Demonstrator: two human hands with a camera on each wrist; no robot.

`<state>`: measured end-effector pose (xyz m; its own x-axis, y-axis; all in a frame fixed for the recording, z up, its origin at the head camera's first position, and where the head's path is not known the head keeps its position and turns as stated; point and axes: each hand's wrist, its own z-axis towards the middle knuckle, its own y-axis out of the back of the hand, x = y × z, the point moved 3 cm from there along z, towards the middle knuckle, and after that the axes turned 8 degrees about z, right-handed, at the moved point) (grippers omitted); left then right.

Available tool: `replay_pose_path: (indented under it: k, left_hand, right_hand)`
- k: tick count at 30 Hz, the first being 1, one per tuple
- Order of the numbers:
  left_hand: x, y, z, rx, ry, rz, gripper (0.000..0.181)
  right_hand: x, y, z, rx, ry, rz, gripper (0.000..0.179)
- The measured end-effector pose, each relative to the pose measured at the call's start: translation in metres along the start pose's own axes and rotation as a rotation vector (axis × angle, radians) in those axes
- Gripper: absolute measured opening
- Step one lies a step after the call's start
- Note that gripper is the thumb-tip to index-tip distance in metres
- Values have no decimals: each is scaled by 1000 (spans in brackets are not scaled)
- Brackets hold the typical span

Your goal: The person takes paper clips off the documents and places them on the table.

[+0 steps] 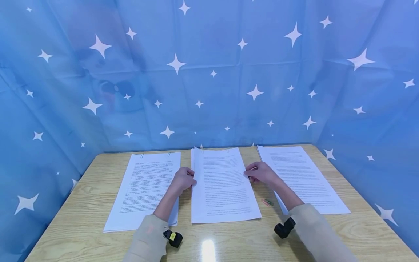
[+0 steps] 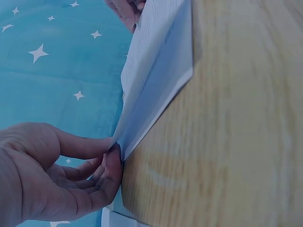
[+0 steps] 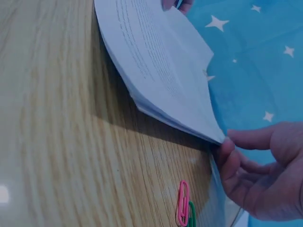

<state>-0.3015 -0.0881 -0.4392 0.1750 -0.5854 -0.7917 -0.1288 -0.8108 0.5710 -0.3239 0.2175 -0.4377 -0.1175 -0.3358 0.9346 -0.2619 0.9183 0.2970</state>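
A stack of printed paper sheets (image 1: 226, 193) lies in the middle of the table. My left hand (image 1: 184, 178) pinches its left edge between thumb and fingers. On the other side, the right hand (image 1: 260, 172) grips the right edge the same way. Seen from the left wrist, the top paper (image 2: 142, 61) bows up from a lower sheet (image 2: 161, 85) at that edge. In the right wrist view, several layers of the stack (image 3: 156, 90) are lifted at the right side, casting a shadow on the wood.
To the left lies another printed stack (image 1: 144, 193) with two paper clips (image 1: 168, 154) on its top edge. A third stack (image 1: 301, 178) sits at the right, partly under the right forearm. Loose pink (image 3: 183, 203) and green paper clips (image 3: 191, 215) lie near the right hand. A blue starred curtain (image 1: 209, 83) hangs behind.
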Motion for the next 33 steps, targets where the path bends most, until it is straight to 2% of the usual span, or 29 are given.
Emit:
replay_pose_path:
  k: [3, 8, 13, 21, 28, 33]
  left_hand:
    - [0, 0, -1, -8, 13, 7, 27]
    - [1, 0, -1, -13, 8, 10, 27]
    - [4, 1, -2, -17, -4, -10, 28]
    - [5, 5, -5, -17, -29, -81, 40]
    - [5, 8, -4, -24, -62, -109, 41]
    - [3, 10, -3, -23, -97, -171, 34]
  right_hand:
    - [-1, -2, 2, 0, -11, 0, 47]
    - [-2, -6, 3, 27, 17, -62, 32]
    - [-1, -6, 0, 67, 73, -41, 25]
    - [4, 3, -8, 16, 179, -23, 27]
    - [1, 7, -11, 2, 205, -1, 24]
    - [3, 7, -15, 4, 216, 14, 25]
